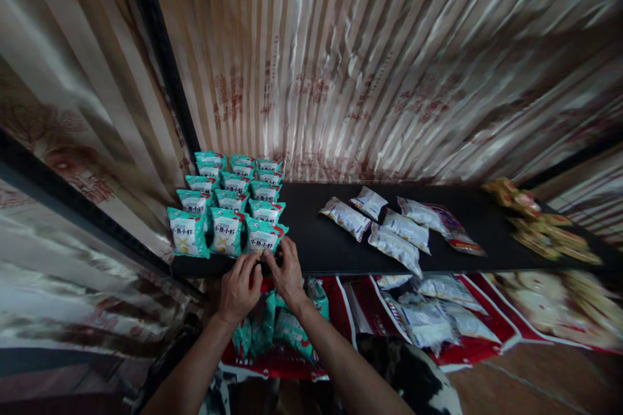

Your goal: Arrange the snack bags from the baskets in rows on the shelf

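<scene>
Three columns of teal snack bags (227, 233) stand upright on the left end of a black shelf (302, 233). At the front of the right column is a teal snack bag (263, 237) with both my hands at its lower edge. My left hand (241, 288) has its fingers bent and drawn together at the bag's bottom left. Pinching the bottom right side is my right hand (289, 275), with its thumb in front of the bag. My fingers partly cover the bag's lower part. Below my forearms, more teal bags (294, 331) lie in a red box (343, 311).
Several white-and-blue bags (396, 243) lie flat mid-shelf, beside a dark red packet (457, 233). Golden packets (549, 227) lie at the right end. Below, red boxes hold white bags (428, 318) and pale packets (559, 305). A pleated curtain (341, 78) hangs behind; a dark post (163, 52) stands left.
</scene>
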Motion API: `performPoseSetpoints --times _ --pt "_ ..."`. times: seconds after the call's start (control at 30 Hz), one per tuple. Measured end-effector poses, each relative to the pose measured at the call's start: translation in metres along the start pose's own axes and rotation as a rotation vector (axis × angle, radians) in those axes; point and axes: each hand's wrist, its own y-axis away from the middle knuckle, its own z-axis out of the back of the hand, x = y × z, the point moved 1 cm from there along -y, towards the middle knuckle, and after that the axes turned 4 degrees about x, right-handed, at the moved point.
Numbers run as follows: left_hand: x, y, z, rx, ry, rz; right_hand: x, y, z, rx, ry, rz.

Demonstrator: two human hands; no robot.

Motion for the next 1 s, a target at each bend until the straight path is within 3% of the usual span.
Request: performPoseSetpoints --times 0.2,0.33,0.53,0.63,0.83,1.0 --pt "0.004 0.0 -0.006 0.041 0.007 0.04 -0.01 0.007 -0.002 0.013 -0.029 -0.037" --pt "0.004 0.004 -0.005 0.058 0.003 0.011 -0.003 0.018 0.01 -0.002 -0.062 -0.013" --pt "-0.005 0.015 -0.004 0.197 0.016 -0.046 -0.011 0.071 0.043 0.034 0.003 -0.012" --pt "-0.018 0.027 -0.01 0.4 0.044 0.028 -0.037 0.104 0.057 0.1 0.114 -0.054" --pt "-0.043 0.061 -0.03 1.021 0.084 0.048 -0.088 0.145 0.08 0.25 0.512 -0.322" --pt "-0.044 0.076 -0.039 1.199 0.017 0.121 -0.091 0.149 0.088 0.387 0.64 -0.471"
